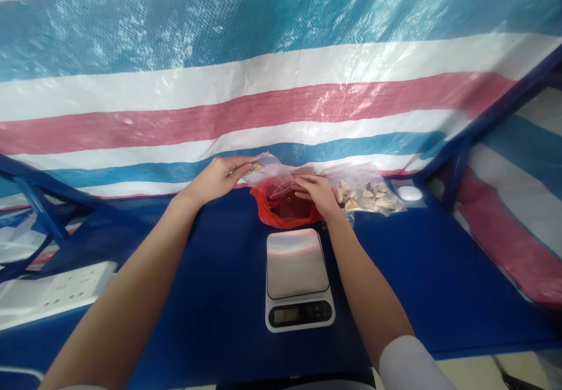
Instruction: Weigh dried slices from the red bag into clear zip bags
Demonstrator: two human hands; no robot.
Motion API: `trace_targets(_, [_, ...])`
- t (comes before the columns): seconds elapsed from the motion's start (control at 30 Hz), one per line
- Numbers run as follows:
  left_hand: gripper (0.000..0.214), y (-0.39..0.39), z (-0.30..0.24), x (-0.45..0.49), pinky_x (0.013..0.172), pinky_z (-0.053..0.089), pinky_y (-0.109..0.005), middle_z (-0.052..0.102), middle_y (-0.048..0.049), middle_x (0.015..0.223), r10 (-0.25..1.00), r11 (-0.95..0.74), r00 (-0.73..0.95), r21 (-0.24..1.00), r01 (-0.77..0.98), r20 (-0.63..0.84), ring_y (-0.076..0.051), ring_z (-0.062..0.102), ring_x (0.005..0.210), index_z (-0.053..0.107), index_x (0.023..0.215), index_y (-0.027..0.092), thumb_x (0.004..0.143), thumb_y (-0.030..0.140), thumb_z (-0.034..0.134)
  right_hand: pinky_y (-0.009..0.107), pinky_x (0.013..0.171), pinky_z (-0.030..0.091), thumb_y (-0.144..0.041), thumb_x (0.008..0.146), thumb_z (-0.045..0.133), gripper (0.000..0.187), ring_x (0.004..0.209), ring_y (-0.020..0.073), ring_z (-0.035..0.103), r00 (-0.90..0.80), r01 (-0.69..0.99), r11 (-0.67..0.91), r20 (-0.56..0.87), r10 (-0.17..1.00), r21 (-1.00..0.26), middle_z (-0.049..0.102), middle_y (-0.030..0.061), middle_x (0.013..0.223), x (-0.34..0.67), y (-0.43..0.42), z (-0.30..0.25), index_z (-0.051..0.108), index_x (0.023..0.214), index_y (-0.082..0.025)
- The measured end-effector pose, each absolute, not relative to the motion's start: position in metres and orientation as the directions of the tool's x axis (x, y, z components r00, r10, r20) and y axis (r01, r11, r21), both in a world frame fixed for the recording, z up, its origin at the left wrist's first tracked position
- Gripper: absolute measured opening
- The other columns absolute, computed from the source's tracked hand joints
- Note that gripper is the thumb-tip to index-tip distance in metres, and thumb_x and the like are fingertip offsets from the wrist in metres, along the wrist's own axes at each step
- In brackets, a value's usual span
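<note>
My left hand (218,178) is closed in a pinch at the left end of a clear plastic bag (277,174); a small pale beige piece (256,167) shows at its fingertips. The clear bag spans the gap between my hands, over a red plastic bag (281,221) whose mouth gapes open. What lies inside the red bag is dark and hard to make out. My right hand (319,195) has its fingers bent together at the right end of the clear bag, above the red bag's rim. Beside it, another clear bag (369,190) contains several beige, wedge-like chunks.
A kitchen scale (298,267) with a metal plate stands on the blue table (219,296), close in front of the red bag. Behind hangs a striped plastic sheet (219,97). At right lies a white mouse-shaped object (409,193); at left, a white power strip (65,289).
</note>
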State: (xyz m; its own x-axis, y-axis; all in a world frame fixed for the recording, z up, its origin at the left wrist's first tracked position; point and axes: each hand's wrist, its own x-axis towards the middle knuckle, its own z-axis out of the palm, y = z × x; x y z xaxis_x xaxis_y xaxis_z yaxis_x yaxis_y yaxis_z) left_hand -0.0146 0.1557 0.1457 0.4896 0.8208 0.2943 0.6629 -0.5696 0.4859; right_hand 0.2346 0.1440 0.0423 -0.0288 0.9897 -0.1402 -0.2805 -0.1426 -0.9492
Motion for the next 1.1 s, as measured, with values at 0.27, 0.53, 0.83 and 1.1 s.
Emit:
trace_targets(0.27, [0.043, 0.155, 0.153, -0.007, 0.087, 0.054, -0.031, 0.076, -0.0054, 0.107, 0.792, -0.603, 0.522, 0.537, 0.589, 0.318, -0.023, 0.071, 0.094, 0.078, 0.104, 0.021, 0.092, 0.056, 0.054, 0.026, 0.071, 0.063, -0.022, 0.087, 0.068, 0.011, 0.083, 0.0184, 0.075, -0.079, -0.252, -0.234, -0.221, 0.972, -0.939, 0.077, 0.0086, 0.093, 0.234, 0.143, 0.042, 0.074, 0.093, -0.015])
trace_targets(0.53, [0.041, 0.163, 0.145, 0.000, 0.083, 0.057, -0.034, 0.078, -0.0083, 0.095, 0.849, -0.528, 0.348, 0.647, 0.550, 0.397, -0.023, 0.072, 0.086, 0.078, 0.095, 0.018, 0.079, 0.055, 0.071, 0.024, 0.066, 0.062, -0.023, 0.090, 0.063, 0.014, 0.082, 0.0170, 0.075, -0.074, -0.167, -0.275, -0.266, 0.961, -0.947, 0.076, 0.0096, 0.096, 0.234, 0.140, 0.047, 0.072, 0.098, -0.015])
trace_targets(0.83, [0.040, 0.165, 0.146, 0.010, 0.078, 0.055, -0.031, 0.077, -0.0069, 0.094, 0.803, -0.596, 0.432, 0.557, 0.578, 0.411, -0.021, 0.070, 0.084, 0.077, 0.093, 0.018, 0.084, 0.055, 0.064, 0.023, 0.062, 0.062, -0.023, 0.091, 0.062, 0.013, 0.079, 0.0167, 0.074, -0.086, -0.105, -0.300, -0.292, 0.952, -0.948, 0.076, 0.0098, 0.093, 0.237, 0.140, 0.049, 0.071, 0.094, -0.015])
trace_targets(1.1, [0.042, 0.164, 0.143, -0.001, 0.083, 0.055, -0.031, 0.077, -0.0071, 0.099, 0.841, -0.540, 0.421, 0.586, 0.604, 0.341, -0.021, 0.069, 0.087, 0.076, 0.097, 0.018, 0.081, 0.057, 0.068, 0.020, 0.061, 0.061, -0.017, 0.089, 0.063, 0.010, 0.080, 0.0157, 0.074, -0.055, -0.108, -0.286, -0.282, 0.958, -0.952, 0.075, 0.0080, 0.083, 0.238, 0.139, 0.048, 0.072, 0.087, -0.013])
